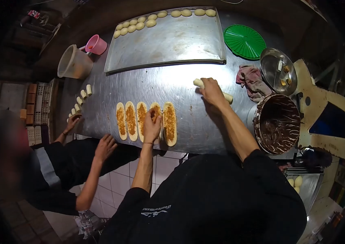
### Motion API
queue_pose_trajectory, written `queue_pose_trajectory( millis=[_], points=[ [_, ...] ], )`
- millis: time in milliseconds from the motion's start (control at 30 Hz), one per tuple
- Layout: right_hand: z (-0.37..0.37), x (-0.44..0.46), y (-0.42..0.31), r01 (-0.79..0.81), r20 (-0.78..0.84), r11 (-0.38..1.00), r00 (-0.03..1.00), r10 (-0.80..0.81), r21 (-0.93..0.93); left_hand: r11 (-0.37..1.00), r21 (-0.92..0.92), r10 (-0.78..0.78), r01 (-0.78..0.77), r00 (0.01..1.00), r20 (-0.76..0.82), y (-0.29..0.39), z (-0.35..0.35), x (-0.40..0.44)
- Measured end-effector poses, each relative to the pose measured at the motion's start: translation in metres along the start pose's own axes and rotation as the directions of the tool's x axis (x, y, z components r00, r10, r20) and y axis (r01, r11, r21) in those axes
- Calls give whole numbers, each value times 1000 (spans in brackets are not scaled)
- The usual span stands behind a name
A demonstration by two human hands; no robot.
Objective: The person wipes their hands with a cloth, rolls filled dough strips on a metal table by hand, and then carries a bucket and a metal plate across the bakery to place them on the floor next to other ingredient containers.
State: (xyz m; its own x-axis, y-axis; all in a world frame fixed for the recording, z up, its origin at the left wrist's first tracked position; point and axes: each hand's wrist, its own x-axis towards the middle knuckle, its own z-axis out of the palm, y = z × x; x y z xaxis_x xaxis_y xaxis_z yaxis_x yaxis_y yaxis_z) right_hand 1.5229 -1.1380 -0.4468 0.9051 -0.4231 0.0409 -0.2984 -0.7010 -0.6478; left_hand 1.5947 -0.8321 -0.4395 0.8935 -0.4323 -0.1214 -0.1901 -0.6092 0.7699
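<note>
Several long flat dough strips (131,122) lie side by side on the metal table, each topped with crumbly orange-brown filling (170,122). My left hand (152,128) is over the fourth strip, its fingers bent together at the filling; whatever is between the fingertips is hidden. Farther right, my right hand (212,92) is closed over pale rolled dough (198,83). A pale dough end (227,97) also shows beyond the wrist; whether both ends belong to one roll is hidden by the hand.
A large tray (168,44) holds several dough balls. A green lid (245,42), cloth (250,81), steel bowl (278,61) and chocolate-smeared pot (277,124) stand right. Left are a bucket (75,63), a pink cup (96,44), small dough rolls (84,94) and a co-worker's hands (106,147).
</note>
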Motion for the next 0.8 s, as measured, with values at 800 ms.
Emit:
queue_pose_trajectory(
  millis=[800],
  points=[
    [78, 24, -102, -286, 126, 955, 948, 293, -75, 939, 343, -60, 8, 989, 139, -3, 25, 126]
  ],
)
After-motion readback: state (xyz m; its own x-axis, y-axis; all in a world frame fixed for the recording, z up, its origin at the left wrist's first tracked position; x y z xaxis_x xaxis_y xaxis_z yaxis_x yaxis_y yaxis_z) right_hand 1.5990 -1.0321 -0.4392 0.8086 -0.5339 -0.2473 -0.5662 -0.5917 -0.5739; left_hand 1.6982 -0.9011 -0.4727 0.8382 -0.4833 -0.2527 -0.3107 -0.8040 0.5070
